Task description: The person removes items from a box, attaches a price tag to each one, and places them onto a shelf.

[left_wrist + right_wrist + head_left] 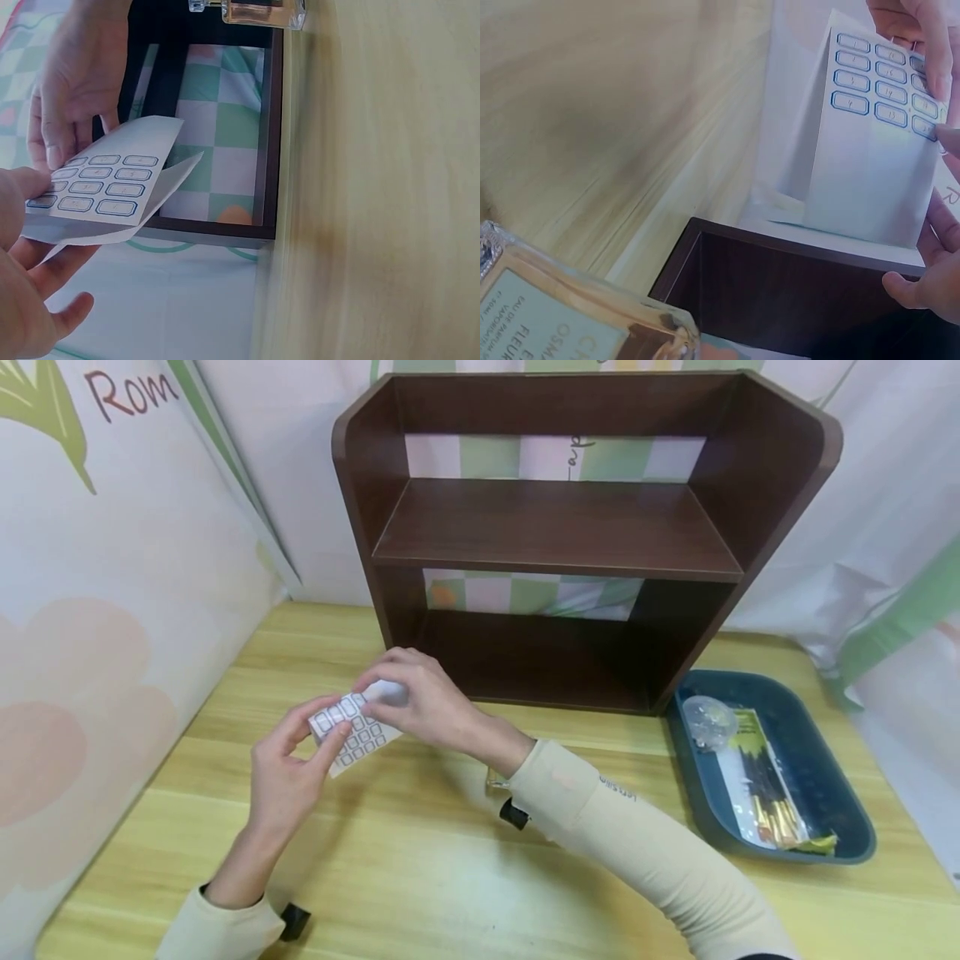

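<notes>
A white sheet of blue-framed labels [365,737] is held up above the table at the left, bent so that two layers show in the left wrist view [112,176]. My left hand [288,768] grips its left edge, thumb on the printed face and fingers behind. From the right, my right hand [427,702] pinches the upper edge between thumb and curled fingers. Small marks show inside the labels in the right wrist view [889,94]. Part of the sheet's upper edge is hidden behind the right fingers.
A dark brown two-tier shelf [555,527] stands at the back. To its right lies a blue-grey tray [810,727] with a packet of brushes [761,785] and a clear round item [710,722]. A perfume bottle [570,300] stands near the right forearm, mostly hidden in the head view.
</notes>
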Tool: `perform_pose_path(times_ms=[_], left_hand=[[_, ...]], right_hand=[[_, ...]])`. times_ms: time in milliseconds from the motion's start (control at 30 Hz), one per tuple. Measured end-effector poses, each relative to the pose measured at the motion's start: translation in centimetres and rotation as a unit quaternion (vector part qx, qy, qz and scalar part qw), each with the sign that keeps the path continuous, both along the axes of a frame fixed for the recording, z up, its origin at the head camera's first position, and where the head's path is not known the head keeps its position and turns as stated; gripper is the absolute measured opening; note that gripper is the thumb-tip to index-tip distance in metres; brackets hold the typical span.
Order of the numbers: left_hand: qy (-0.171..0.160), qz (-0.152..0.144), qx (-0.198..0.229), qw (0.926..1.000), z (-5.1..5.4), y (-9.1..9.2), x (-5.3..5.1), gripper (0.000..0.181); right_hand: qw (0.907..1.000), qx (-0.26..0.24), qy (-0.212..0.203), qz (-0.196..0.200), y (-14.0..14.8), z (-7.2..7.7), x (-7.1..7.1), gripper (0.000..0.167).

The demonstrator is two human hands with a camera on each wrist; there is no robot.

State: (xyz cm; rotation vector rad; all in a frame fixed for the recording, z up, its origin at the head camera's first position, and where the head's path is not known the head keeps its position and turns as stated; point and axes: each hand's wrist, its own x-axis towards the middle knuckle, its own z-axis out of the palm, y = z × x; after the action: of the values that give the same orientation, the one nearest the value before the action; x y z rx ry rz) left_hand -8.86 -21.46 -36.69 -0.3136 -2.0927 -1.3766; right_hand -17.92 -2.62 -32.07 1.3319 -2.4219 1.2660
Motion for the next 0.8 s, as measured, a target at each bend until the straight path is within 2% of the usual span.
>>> perform_pose_path(times_ms=[300, 667, 800], left_hand=[[-0.001, 0.001, -0.005, 1.0000, -0.3, -0.1, 0.0, 0.035], [-0.047, 0.030, -0.003, 0.9984, -0.5, -0.7, -0.2, 0.032], [-0.067, 0.042, 0.000, 0.9969, -0.7, -1.4, -0.3, 0.033]], right_hand=[[0.9992, -0.028, 0.026, 0.007, -0.2, 0.0, 0.3, 0.008], [0.9988, -0.034, 0.034, -0.007, 0.7, 0.3, 0.9, 0.009], [0.9984, -0.053, 0.015, -0.008, 1.3, 0.3, 1.4, 0.011]])
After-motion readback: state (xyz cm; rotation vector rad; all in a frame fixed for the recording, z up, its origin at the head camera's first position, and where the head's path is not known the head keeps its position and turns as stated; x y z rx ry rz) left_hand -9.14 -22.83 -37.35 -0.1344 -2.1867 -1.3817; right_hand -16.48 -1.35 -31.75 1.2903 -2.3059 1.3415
